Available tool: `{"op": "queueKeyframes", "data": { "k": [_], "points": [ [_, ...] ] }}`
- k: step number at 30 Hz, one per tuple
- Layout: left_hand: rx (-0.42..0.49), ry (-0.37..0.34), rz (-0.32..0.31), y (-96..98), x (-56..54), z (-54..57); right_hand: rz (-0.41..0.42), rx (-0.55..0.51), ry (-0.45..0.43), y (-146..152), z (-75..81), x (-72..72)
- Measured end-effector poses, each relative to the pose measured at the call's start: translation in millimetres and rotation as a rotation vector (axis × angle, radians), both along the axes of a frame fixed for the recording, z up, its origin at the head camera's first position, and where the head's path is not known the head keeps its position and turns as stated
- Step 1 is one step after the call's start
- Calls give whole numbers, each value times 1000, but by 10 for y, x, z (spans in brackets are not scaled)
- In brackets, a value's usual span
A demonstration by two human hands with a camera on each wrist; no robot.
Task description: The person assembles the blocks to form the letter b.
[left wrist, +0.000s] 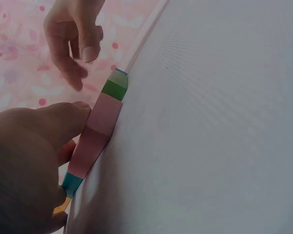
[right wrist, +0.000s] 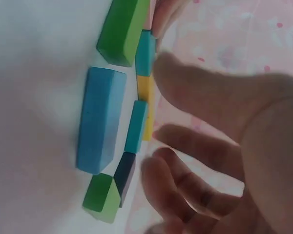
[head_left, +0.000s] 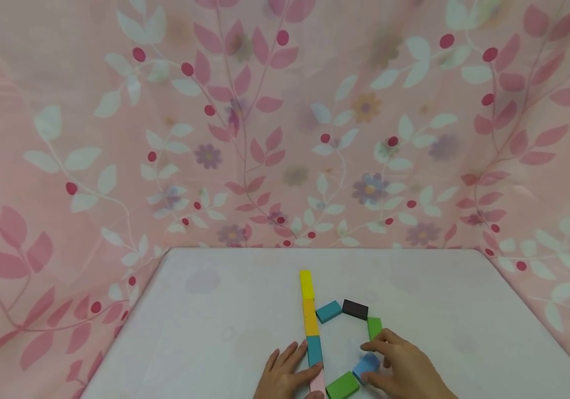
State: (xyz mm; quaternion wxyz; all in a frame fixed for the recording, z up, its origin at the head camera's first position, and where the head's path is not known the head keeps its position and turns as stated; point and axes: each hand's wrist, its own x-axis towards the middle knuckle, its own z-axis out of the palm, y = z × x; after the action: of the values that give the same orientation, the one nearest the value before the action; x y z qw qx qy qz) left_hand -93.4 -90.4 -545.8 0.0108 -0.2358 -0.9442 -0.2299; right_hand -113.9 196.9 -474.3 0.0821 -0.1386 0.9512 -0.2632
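A straight column of blocks has yellow (head_left: pixel 307 284), orange (head_left: pixel 311 317), teal (head_left: pixel 314 351) and pink (head_left: pixel 318 381) pieces. My left hand (head_left: pixel 285 378) rests against its near part, fingers spread beside the teal block and thumb across the pink. To the right, a curve of blocks runs through a second teal block (head_left: pixel 329 311), a black block (head_left: pixel 355 309), a green block (head_left: pixel 374 327), a blue block (head_left: pixel 366 366) and another green block (head_left: pixel 343 386). Over the blue block hovers my right hand (head_left: pixel 406 366), its loosely bent fingers apart from it in the right wrist view.
The blocks lie on a white-covered table (head_left: pixel 205 316). Behind it and at both sides hangs a pink floral cloth (head_left: pixel 294 111). In the left wrist view, two pink blocks (left wrist: pixel 105 114) stand end to end along the column.
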Motion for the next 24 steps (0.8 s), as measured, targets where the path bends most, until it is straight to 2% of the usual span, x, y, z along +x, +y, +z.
{"op": "queueKeyframes", "data": {
  "k": [2, 4, 8, 10, 12, 18, 24],
  "points": [
    [-4, -4, 2, -6, -4, 4, 119, -27, 2, -5, 7, -30],
    [2, -32, 2, -10, -6, 9, 202, -30, -24, -26, 2, -71],
    [25, -113, 2, -12, -10, 24, 292, 8, -54, -83, -35, -137],
    [34, -138, 3, -8, -12, 26, 344, 23, -21, -87, -62, -149],
    [35, -127, -2, -6, -13, 22, 384, 39, 18, -87, -86, -167],
    [26, -73, -6, -6, -18, 0, 422, 37, 53, -92, -129, -218],
    [31, -69, 2, -2, -12, -8, 416, 34, 17, -100, -140, -241]
  ]
}}
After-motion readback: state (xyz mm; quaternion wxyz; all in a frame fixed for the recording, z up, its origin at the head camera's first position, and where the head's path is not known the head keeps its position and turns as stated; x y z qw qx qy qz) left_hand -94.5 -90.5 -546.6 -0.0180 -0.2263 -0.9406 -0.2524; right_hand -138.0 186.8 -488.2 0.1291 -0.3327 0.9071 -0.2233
